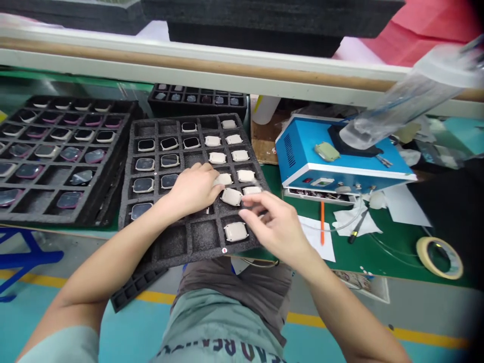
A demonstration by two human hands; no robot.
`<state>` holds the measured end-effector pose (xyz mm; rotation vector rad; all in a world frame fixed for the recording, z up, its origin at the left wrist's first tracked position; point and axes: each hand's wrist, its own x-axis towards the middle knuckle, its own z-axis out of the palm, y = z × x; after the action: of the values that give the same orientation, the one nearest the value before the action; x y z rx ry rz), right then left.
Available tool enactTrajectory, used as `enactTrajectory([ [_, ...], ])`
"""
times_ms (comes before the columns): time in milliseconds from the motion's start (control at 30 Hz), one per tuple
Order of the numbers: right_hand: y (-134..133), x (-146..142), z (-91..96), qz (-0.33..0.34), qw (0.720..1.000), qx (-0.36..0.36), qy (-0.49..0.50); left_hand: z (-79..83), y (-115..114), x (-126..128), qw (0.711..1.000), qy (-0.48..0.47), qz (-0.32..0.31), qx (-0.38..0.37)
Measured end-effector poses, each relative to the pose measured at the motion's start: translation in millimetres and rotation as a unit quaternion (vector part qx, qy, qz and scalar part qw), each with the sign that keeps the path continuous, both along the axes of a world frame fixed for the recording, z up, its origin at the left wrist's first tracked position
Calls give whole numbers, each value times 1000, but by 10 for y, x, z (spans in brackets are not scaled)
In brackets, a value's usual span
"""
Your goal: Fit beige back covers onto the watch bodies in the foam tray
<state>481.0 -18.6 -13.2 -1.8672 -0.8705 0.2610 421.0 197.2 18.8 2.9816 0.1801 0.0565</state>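
Note:
A black foam tray (pixel 172 242) lies tilted in front of me, overhanging the bench edge. Its left columns hold dark-faced watch cases (pixel 144 165); cream watch cases (pixel 236 232) fill much of the right side. My left hand (pixel 194 187) is over the middle of the tray with fingers curled, its thumb beside a cream case; what lies under the fingers is hidden. My right hand (pixel 278 222) pinches the right edge of a cream watch case (pixel 231 197), which sits tilted over its compartment. A small light piece (pixel 207 210) is below my left hand.
Another foam tray (pixel 85 209) of watch cases stands at left, a further one (pixel 200 108) behind. At right are a blue machine (pixel 340 161) with a greenish case (pixel 327 151) on it, an orange pen (pixel 322 222), a black pen (pixel 357 228) and a tape roll (pixel 439 258). A shelf edge crosses above.

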Motion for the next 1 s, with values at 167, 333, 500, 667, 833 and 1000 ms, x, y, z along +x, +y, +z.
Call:
enactTrajectory([
  [167, 348, 88, 8, 53, 935, -213, -278, 34, -2, -66, 999, -1, 13, -49],
  [333, 416, 278, 88, 130, 914, -253, -290, -13, 128, -56, 985, -47, 17, -168],
  [500, 350, 398, -4, 212, 939, -130, -236, -6, 264, 30, 848, -230, 88, -468],
  [667, 616, 189, 141, 205, 922, -209, -253, 66, 265, 33, 665, -226, 103, -704],
  [833, 1011, -41, 468, 254, 840, -393, -273, 59, 291, 1, 605, -211, 91, -762],
  [1000, 952, 34, 432, 246, 906, -299, -172, 113, 329, -3, 540, -210, 113, -807],
])
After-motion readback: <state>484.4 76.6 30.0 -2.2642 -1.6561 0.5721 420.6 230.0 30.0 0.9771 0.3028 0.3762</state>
